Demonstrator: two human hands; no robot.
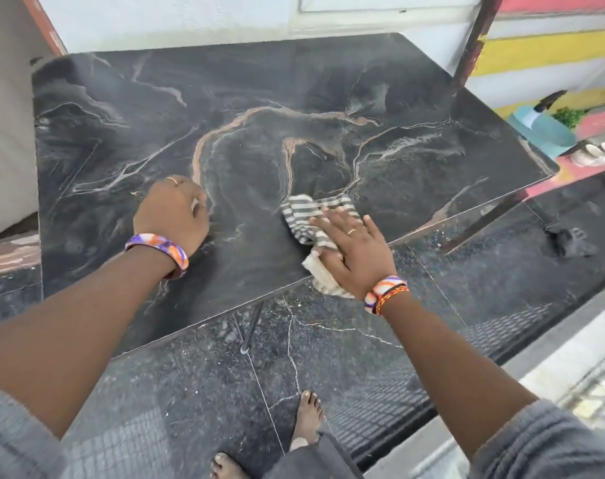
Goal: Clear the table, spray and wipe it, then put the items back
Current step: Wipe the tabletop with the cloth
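Wiping the big dark bench [128,108] with a striped cloth [311,216].

The bench top is bare, so this looks like the wiping step. The right hand [354,245] lies flat, fingers [335,216] spread open, pressing the cloth near the front edge. The left hand [171,210] rests curled on the bench, holding nothing I can see. Push firmly, go in long rows, and keep the cloth from sliding off the edge.

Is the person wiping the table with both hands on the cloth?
No, only the right hand presses the striped cloth; the left hand rests on the bare table.
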